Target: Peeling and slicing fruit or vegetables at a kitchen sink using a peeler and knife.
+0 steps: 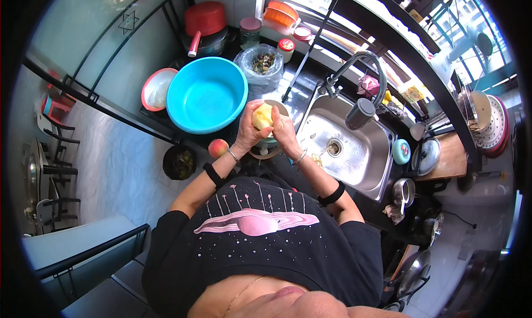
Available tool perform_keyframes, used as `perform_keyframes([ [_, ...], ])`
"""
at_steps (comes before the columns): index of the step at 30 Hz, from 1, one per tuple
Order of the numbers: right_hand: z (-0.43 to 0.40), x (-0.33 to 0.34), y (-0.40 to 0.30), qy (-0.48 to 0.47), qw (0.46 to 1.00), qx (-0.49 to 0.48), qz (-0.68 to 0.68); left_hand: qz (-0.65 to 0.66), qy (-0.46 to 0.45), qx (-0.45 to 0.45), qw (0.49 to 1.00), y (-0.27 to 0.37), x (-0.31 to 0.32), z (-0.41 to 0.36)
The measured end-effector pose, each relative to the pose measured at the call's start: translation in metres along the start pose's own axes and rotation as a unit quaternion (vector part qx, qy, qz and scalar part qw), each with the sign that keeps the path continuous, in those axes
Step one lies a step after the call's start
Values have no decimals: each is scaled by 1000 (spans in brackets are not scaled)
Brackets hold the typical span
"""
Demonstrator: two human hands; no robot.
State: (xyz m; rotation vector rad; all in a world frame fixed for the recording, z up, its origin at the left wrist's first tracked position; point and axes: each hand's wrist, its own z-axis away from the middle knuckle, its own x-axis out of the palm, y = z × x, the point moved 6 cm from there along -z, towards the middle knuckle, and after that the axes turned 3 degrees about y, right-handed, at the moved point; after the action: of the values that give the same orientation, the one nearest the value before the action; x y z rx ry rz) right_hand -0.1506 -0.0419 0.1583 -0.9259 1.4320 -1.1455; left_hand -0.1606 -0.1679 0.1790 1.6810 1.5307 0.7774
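Note:
A pale yellow peeled fruit [262, 117], apparently a peach, is held up between both hands. My left hand [248, 129] wraps around its left side, with the thumb beneath it. My right hand [284, 131] presses against its right side, fingers curled; whether a small tool is hidden in them I cannot tell. Directly below the hands stands a bowl [281, 107], mostly covered by them. An unpeeled red and yellow peach [218, 148] rests on the dark counter beside my left wrist.
A large blue basin [206, 95] stands left of the hands, near a plastic-lined container of scraps [262, 63]. To the right is a steel sink [353, 152] with peelings and an arched faucet [368, 58]. A dark bin [179, 162] sits at lower left.

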Motion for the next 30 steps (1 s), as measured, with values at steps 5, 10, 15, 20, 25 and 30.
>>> perform_keyframes([
  [5, -13, -20, 4, -44, 978, 45, 198, -150, -20, 70, 986, -3, -4, -5],
  [10, -16, -36, -17, 50, 910, -74, 404, 189, 3, -206, 960, -32, -5, -5],
  [15, -19, -30, -17, 27, 929, -82, 360, 424, -4, -283, 860, -33, 1, -7],
  [20, -14, -10, -22, 5, 973, -73, 221, 424, 21, -267, 865, -42, 9, -3],
  [25, -2, 5, -14, 10, 998, -44, 44, 310, 24, -240, 920, -45, 8, -1],
  [30, 2, 8, -7, -4, 998, -56, 4, 268, 21, -219, 938, -41, 5, -1],
])
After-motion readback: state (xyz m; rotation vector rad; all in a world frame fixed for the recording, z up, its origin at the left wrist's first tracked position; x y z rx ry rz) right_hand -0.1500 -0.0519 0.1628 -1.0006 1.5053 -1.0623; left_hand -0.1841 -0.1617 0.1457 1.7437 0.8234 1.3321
